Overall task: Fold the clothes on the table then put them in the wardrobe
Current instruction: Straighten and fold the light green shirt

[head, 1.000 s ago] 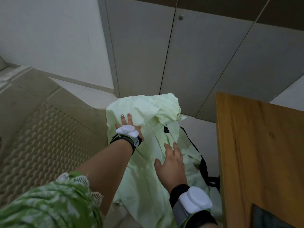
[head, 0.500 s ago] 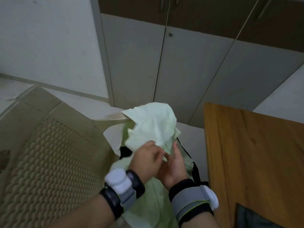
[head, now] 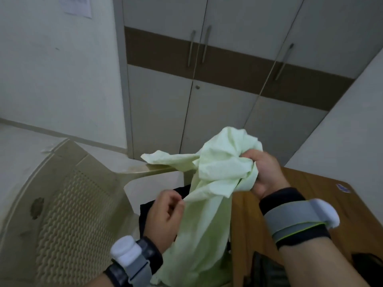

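Both hands, earlier pressed flat on the shirt [head: 209, 204], now grasp it: right [head: 263, 175] bunching, left [head: 167, 216] pinching; lifted off the chair [head: 68, 204], unfolded.

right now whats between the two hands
In the head view, the pale green cloth spans the gap: the right hand grips its bunched top, and the left hand pinches a lower edge. No bare stretch.

No legible text anywhere. Printed sheet of paper [head: 77, 6] on the wall at top left, lines too blurred to read. Small sticker [head: 343, 188] with blue and red marks on the wooden table [head: 310, 189], also unreadable.
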`<action>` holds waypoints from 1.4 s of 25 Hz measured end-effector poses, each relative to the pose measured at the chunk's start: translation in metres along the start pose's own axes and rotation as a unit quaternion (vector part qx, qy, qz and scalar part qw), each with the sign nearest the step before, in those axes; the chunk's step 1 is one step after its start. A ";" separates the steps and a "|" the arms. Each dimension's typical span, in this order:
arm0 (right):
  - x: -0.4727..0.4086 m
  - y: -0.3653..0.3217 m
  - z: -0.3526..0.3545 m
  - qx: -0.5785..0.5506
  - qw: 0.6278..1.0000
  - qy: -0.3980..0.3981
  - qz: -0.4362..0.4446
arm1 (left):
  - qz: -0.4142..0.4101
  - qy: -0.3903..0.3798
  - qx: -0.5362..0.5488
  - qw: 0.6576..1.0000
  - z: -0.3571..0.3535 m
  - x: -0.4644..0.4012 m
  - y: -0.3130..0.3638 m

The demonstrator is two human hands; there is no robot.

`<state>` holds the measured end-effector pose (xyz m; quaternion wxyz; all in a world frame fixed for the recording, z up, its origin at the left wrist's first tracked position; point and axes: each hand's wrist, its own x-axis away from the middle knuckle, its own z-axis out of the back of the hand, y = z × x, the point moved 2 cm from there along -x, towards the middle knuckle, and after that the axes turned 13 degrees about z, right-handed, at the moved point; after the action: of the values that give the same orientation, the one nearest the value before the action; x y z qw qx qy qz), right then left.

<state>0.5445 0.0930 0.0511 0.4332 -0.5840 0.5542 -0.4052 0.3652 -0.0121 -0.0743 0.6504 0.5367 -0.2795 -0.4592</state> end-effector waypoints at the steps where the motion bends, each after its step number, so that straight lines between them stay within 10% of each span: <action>1: 0.003 -0.018 -0.001 0.004 1.000 -0.002 0.017 | 0.068 0.004 0.001 0.998 0.000 -0.009 0.000; 6: 0.045 -0.094 0.006 -0.069 0.996 -0.024 0.050 | 0.156 -0.237 -0.155 0.946 -0.040 -0.038 0.029; 14: 0.142 -0.226 0.054 -0.159 0.972 0.023 0.171 | 0.067 -0.172 -0.215 0.959 -0.086 -0.018 0.152; 19: 0.185 -0.262 0.096 -0.151 0.949 0.106 0.255 | 0.009 -0.307 -0.296 0.905 -0.095 0.078 0.241; 27: 0.195 -0.261 0.188 -0.209 0.935 0.180 0.222 | 0.087 -0.292 -0.017 0.952 -0.106 0.009 0.215; 35: 0.185 -0.188 0.177 0.161 0.954 0.250 0.037 | 0.246 -0.336 0.165 0.894 -0.066 0.024 0.319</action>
<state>0.7798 -0.0799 0.1770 0.3837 -0.3654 0.5938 -0.6055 0.5267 -0.0041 0.2095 0.5120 0.3639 -0.6764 -0.3847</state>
